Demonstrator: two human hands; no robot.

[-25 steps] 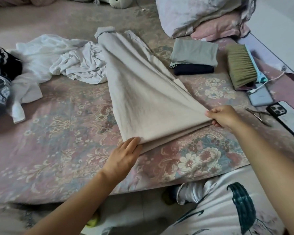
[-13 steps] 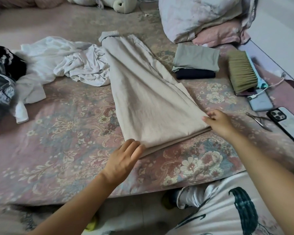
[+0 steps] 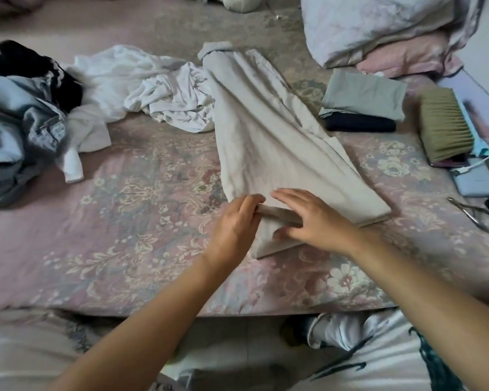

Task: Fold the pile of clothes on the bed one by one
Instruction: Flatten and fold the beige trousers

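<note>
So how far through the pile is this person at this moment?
Done: a grey folded garment stacked on a dark one. In hand: the beige trousers, left hand pinching the near edge, right hand flat on them. Left: the white clothes and the blue and black heap.

A brush with olive bristles lies at the right of the floral bedspread. Beside it sit a charging phone and what may be nail clippers. 2 pillows are stacked behind.
</note>
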